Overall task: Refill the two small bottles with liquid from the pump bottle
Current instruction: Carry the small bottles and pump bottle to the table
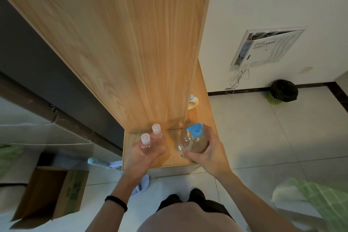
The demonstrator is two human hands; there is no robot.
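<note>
My left hand [146, 157] grips two small clear bottles with white flip caps, the nearer small bottle [146, 145] and the farther small bottle [158, 136], side by side and upright. My right hand [210, 149] wraps around the round clear pump bottle [192, 142], which has a blue pump head and a little liquid inside. All three bottles are over the low wooden shelf [173, 162], just in front of the tall wooden cabinet panel [131, 52]. Whether their bases rest on the shelf is hidden by my hands.
A white object [194, 102] sits farther back on the shelf. An open cardboard box [50, 194] lies on the floor at left. A green bin with a black bag [283, 91] stands by the wall. Green bedding [316, 199] is at right.
</note>
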